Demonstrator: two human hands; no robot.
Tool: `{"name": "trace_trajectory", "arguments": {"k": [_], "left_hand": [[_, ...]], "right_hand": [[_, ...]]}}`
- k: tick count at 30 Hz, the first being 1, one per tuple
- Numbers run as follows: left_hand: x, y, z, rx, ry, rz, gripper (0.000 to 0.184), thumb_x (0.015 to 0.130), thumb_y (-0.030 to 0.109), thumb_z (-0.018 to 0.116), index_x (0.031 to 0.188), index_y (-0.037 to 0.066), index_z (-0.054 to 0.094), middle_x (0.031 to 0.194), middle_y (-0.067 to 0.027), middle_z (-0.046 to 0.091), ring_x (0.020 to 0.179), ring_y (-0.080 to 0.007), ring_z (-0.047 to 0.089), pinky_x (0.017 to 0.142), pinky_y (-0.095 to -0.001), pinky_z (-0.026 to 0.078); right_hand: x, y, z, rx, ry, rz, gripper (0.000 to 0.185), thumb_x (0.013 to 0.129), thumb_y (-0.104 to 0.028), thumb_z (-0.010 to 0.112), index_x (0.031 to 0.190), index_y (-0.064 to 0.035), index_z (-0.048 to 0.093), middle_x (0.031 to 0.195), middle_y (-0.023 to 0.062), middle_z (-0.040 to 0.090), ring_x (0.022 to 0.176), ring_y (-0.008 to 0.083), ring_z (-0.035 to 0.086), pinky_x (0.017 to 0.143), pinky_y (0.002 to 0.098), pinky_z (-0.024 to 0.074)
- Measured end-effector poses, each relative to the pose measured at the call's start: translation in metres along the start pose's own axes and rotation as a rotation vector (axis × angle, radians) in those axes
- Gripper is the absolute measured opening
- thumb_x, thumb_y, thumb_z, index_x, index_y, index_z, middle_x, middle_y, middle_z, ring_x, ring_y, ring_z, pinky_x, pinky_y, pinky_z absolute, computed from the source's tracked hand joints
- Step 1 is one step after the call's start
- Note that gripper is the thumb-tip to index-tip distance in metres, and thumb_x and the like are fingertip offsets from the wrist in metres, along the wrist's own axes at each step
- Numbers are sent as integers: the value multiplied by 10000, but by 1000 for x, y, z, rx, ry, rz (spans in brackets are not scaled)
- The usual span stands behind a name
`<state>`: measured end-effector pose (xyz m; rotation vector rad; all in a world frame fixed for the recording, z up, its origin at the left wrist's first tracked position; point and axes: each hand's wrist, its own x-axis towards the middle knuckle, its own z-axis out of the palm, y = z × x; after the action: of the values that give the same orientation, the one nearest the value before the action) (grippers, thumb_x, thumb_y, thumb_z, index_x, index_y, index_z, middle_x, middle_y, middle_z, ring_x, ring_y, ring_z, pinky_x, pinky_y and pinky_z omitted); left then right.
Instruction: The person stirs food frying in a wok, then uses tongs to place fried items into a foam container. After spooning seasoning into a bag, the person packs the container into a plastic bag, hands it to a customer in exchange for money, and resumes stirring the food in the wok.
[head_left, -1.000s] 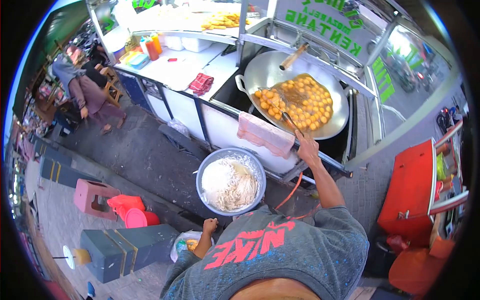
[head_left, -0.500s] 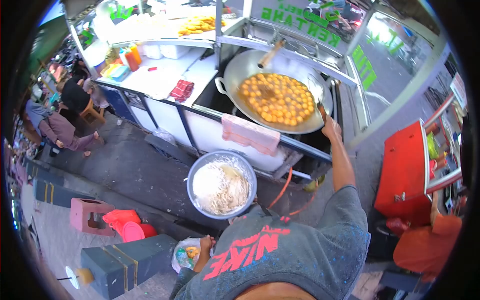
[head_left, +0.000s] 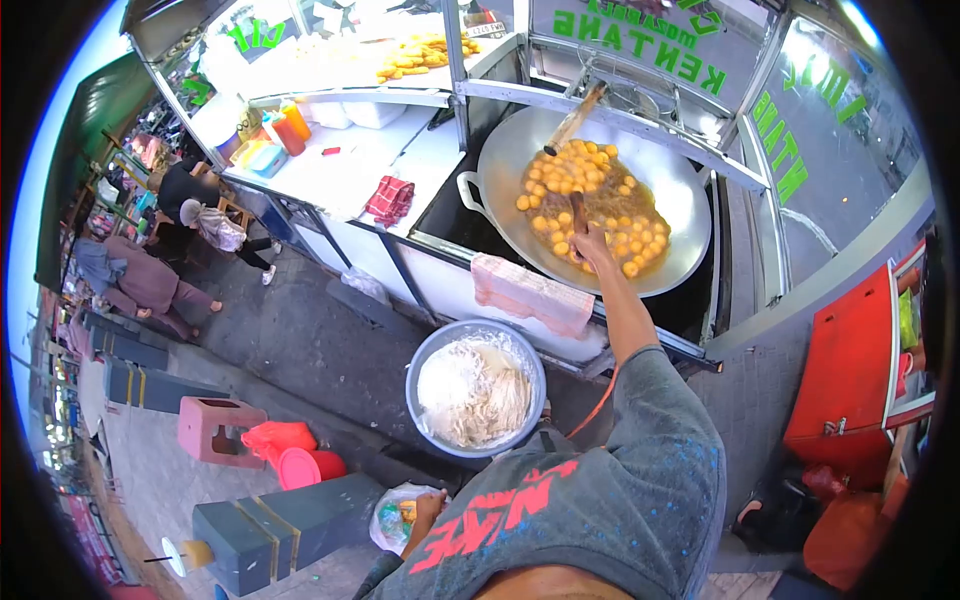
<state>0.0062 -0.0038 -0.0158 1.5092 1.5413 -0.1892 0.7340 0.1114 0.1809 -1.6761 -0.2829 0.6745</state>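
Note:
My right hand (head_left: 592, 247) is closed around the wooden handle of a cooking turner (head_left: 578, 210) over a large metal wok (head_left: 495, 185); the turner's blade is hidden in the oil. Many round golden fried balls (head_left: 640, 240) float there, with a patch of bubbling brown oil showing at the right. Low by my side, my left hand (head_left: 428, 508) is curled, its fingers partly hidden, against a clear plastic bag (head_left: 390, 520) with yellow and green contents. Whether it grips the bag I cannot make out.
A second wooden-handled tool (head_left: 576, 118) rests across the wok's far side. Below the cart stands a grey basin (head_left: 412, 400) of white, floury mixture. A pink cloth (head_left: 530, 293) hangs on the cart's edge. Left are a pink stool (head_left: 215, 430), dark bench (head_left: 300, 520) and people.
My right hand and the turner have swung from the wok's right rim leftward over its middle. The balls have been pushed apart, baring oil. The camera view has shifted.

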Motion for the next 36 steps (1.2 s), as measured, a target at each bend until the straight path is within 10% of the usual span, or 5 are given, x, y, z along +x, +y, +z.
{"name": "trace_trajectory", "arguments": {"k": [10,21,23,29,36], "left_hand": [[4,78,-15,-344,-56,-6,328,937,236,485,875,-34,660,629,-108,641,462,-148,583,426,-255,467],[-1,92,-8,-111,-96,62,225,772,96,711,950,-18,634,702,-118,658,537,-165,616,464,-282,497],[1,87,-10,-37,-60,8,419,719,143,731,1099,17,609,911,-119,678,798,-197,655,720,-315,513],[25,38,1,127,187,119,392,680,30,608,1072,26,615,1040,-179,646,925,-295,639,808,-372,498],[16,-38,15,-38,94,-31,409,567,28,625,973,36,669,782,-156,670,746,-257,654,697,-340,511]], "right_hand": [[-99,8,-22,-787,72,-580,544,681,-35,503,1223,-68,521,871,263,607,796,420,604,687,484,469],[-248,-2,-131,-1393,310,-568,721,667,15,607,1333,-208,443,996,121,518,887,323,574,684,437,511],[-233,-5,-155,-1420,394,-531,721,675,16,597,1345,-190,430,1021,125,520,909,328,571,691,436,514],[-179,-34,-186,-1403,428,-239,615,731,-5,602,1313,-102,429,1005,194,570,898,369,618,745,456,506],[-48,39,-116,-833,348,-295,323,745,-86,577,1055,-7,530,906,237,637,846,381,638,708,450,498]]}}
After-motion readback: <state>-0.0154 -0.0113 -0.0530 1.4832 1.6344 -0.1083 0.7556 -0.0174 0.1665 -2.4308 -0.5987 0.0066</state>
